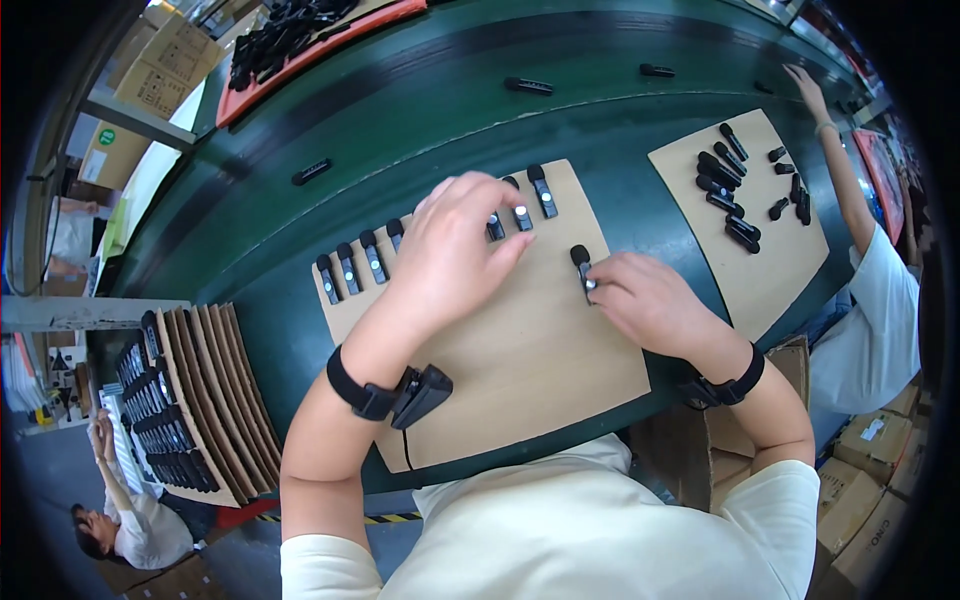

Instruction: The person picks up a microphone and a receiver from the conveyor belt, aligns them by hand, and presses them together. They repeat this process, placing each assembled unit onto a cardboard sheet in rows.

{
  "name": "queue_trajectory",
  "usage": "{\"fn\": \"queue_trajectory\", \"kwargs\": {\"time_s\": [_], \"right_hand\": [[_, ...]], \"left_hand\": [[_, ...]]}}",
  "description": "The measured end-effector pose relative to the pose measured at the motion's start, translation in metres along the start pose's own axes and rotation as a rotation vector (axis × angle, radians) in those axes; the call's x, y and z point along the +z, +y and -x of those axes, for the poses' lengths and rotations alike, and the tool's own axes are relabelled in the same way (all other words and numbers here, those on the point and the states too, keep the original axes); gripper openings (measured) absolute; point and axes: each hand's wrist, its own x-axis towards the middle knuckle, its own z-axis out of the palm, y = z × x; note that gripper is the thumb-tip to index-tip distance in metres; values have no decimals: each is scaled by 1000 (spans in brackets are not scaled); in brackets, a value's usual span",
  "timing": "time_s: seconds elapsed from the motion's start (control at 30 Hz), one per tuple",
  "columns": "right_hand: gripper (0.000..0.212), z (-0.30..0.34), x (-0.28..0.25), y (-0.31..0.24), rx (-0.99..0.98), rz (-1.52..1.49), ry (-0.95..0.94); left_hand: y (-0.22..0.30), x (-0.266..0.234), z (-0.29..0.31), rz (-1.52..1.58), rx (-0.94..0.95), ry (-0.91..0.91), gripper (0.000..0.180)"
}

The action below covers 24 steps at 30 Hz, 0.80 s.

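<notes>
Small black clip-on microphones with foam tops lie in a slanting row along the far edge of a brown cardboard sheet [540, 370]. My left hand [455, 245] is over that row, hiding part of it. Its thumb and forefinger are apart, close around a microphone [521, 216] with a bright white spot. Another microphone [543, 195] lies at the row's right end. Nearer me on the sheet's right side, my right hand [640, 298] pinches a microphone [580, 258] by its lower part, foam end pointing away from me. Both wrists wear black straps.
More microphones lie loosely on a second cardboard sheet [770, 270] at right, beside a co-worker's arm [845, 170]. Single microphones [528, 86] rest on the green bench behind. An orange-rimmed tray [300, 60] holds black parts. Stacked cardboard layers with microphones [225, 390] stand left.
</notes>
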Motion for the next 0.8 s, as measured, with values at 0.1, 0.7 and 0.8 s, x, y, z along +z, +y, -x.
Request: {"fn": "queue_trajectory", "kwargs": {"time_s": [0.1, 0.7, 0.8], "right_hand": [[34, 2, -2, 3, 9, -18, -79], [63, -25, -9, 26, 139, -226, -105], [63, -39, -13, 44, 168, -206, -47]], "left_hand": [[-7, 14, -19, -55, -6, -47, 34], [-30, 57, -47, -176, -15, -160, 61], [-29, 56, -48, -145, -23, -152, 59]]}}
